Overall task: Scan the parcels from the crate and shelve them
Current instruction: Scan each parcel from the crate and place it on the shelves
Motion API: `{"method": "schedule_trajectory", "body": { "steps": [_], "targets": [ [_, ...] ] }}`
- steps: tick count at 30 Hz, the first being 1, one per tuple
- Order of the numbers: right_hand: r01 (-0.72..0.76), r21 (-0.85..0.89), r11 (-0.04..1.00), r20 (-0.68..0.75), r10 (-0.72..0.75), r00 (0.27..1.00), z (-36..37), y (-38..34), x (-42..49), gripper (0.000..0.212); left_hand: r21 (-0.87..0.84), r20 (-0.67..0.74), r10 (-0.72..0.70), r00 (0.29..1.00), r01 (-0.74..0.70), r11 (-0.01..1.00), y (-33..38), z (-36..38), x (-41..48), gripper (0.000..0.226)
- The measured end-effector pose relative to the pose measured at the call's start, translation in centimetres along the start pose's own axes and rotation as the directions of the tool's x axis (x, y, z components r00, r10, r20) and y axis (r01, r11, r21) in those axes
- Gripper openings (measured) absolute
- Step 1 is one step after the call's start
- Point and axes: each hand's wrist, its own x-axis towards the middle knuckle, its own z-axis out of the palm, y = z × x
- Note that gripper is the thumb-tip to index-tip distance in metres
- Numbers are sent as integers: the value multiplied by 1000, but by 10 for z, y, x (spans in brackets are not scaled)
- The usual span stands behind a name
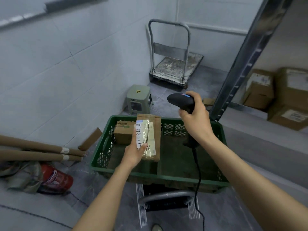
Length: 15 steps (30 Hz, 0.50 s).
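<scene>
While the left hand (135, 152) grips the near end of a long brown parcel (154, 130), thumb on its white label and the fingers curled under it, I see this parcel held over the inside of the green crate (158, 174). Only one other thing is in the crate: a small cardboard box (124, 132) standing in the far left corner, just beside the held parcel. The right hand (195, 120) is closed round the grip of a black scanner (180, 101), held above the crate's far right side, and its cable (198, 177) hangs down over the front rim. On the shelf (241, 105) at right stand several cardboard boxes (291, 90), close together.
</scene>
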Motion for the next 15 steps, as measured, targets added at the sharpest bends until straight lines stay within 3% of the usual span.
{"method": "schedule_trajectory", "body": {
  "steps": [15],
  "targets": [
    [66,3,998,-140,-65,988,-182,-9,-85,50,10,-14,180,983,-180,984,126,111,-90,75]
  ]
}}
